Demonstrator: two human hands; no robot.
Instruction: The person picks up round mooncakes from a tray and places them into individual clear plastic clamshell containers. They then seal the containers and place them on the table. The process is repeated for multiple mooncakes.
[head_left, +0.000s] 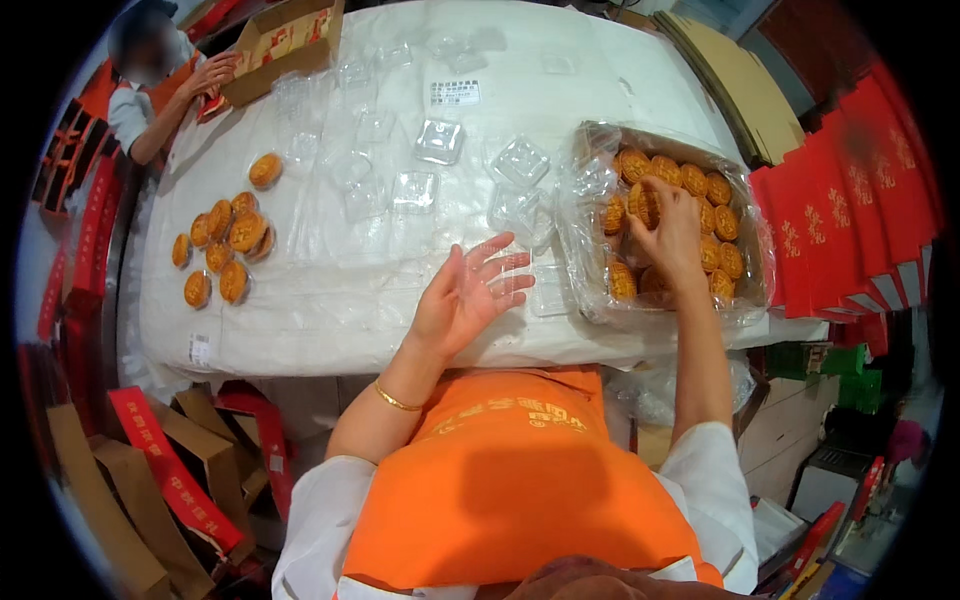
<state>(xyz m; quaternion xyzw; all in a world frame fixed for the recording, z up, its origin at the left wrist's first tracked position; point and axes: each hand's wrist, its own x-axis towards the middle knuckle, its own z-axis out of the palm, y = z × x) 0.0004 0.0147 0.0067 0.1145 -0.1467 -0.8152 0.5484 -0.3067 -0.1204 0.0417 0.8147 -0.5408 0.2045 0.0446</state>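
My right hand (673, 232) reaches into a cardboard box lined with clear plastic (592, 296). Its thumb and fingers pinch a round golden mooncake (643, 205), which is tilted on its edge. More mooncakes (726, 223) sit in rows in that box, some hidden under the hand. Palm up, my left hand (469, 296) is in front of the box's left side, a see-through plastic tray (495, 271) lying across its spread fingers. Clear square plastic trays (438, 141) are scattered over the white-covered table (315, 322). A loose group of mooncakes (246, 231) lies on the left.
At the far left, a co-worker's hand (214, 73) touches a carton of small packets (281, 45). Red printed boxes (840, 202) stand along the right edge, near stacked flat cardboard (739, 90). Brown paper bags (172, 442) stand below the table at left.
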